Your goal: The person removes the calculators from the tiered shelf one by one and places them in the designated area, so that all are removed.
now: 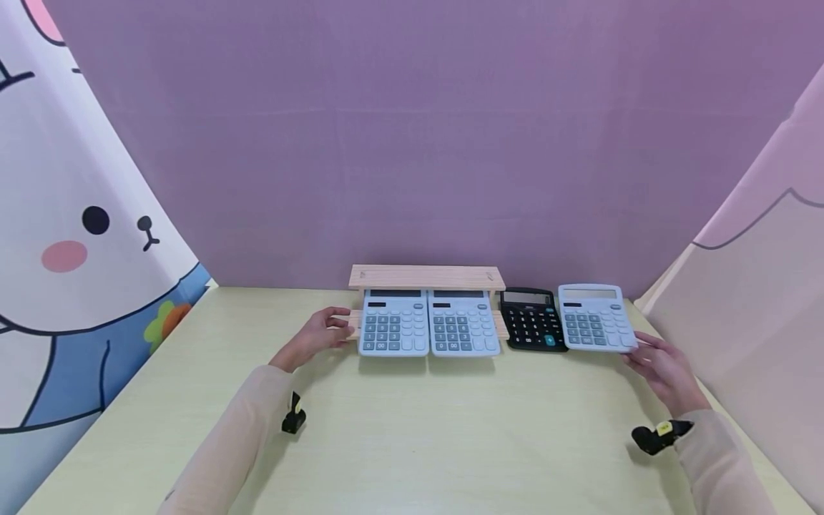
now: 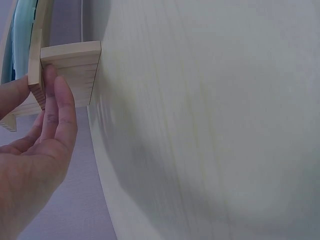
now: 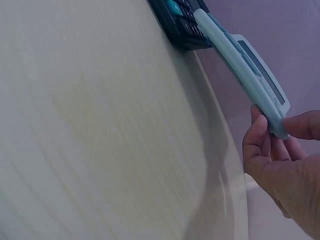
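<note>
At the back of the table stands a small wooden shelf [image 1: 428, 276] bearing two light blue calculators, the left one [image 1: 393, 323] and the right one [image 1: 464, 323], side by side. My left hand [image 1: 317, 335] pinches the left end of the shelf's board [image 2: 36, 67] between thumb and fingers. Over at the right, my right hand [image 1: 663, 368] grips a third light blue calculator [image 3: 250, 75] by its lower right corner, the thumb on the face and the fingers beneath. This calculator is tilted, its screen end away from me, beside a black calculator [image 1: 533, 320].
The pale wooden tabletop [image 1: 412, 436] stretches in front of the shelf. A purple cloth [image 1: 412, 143] hangs right behind it. Printed cloths border the table, one with a cartoon face [image 1: 71, 186] at left and a pale one [image 1: 759, 279] at right.
</note>
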### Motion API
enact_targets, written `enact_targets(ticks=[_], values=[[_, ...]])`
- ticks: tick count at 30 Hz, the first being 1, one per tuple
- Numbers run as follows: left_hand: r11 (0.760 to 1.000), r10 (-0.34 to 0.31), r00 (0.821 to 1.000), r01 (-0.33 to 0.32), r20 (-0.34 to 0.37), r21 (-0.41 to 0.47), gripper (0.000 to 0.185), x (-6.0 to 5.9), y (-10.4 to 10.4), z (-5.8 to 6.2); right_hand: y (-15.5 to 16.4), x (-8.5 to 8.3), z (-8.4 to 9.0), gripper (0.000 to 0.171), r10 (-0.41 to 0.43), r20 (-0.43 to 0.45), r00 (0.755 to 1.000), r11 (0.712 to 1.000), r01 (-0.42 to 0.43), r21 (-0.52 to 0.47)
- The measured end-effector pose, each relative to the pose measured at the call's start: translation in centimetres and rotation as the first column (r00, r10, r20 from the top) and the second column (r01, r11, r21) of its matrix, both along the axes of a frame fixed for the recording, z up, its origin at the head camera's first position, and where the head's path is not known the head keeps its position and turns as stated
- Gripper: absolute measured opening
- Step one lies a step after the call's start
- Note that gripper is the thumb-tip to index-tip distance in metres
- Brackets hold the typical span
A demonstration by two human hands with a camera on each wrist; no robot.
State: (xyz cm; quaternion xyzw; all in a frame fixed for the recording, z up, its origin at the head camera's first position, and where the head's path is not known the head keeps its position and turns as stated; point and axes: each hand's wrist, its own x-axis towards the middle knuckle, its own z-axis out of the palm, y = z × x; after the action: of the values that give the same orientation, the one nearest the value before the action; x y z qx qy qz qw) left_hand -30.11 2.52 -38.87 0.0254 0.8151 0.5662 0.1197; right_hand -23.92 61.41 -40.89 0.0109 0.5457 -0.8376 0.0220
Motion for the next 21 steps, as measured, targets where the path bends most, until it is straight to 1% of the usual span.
enact_targets(ticks=[10,16,21], values=[[1.000,0.013,1.000,-0.013,0.007,-0.017,0.053,-0.1,-0.1,0.0,0.8,-0.4,-0.2,0.035,-0.022,0.059,0.998,1.000,0.023,-0.011],[1.000,0.002,1.000,-0.002,0.000,-0.009,0.052,-0.3,-0.2,-0.4,1.1,-0.4,-0.3,0.037,-0.038,0.093,0.995,0.999,0.038,0.003],[1.000,-0.003,1.000,0.003,-0.006,-0.008,0.053,-0.4,-0.3,-0.5,1.4,-0.6,-0.4,0.036,-0.045,0.120,0.992,0.999,0.046,-0.001]])
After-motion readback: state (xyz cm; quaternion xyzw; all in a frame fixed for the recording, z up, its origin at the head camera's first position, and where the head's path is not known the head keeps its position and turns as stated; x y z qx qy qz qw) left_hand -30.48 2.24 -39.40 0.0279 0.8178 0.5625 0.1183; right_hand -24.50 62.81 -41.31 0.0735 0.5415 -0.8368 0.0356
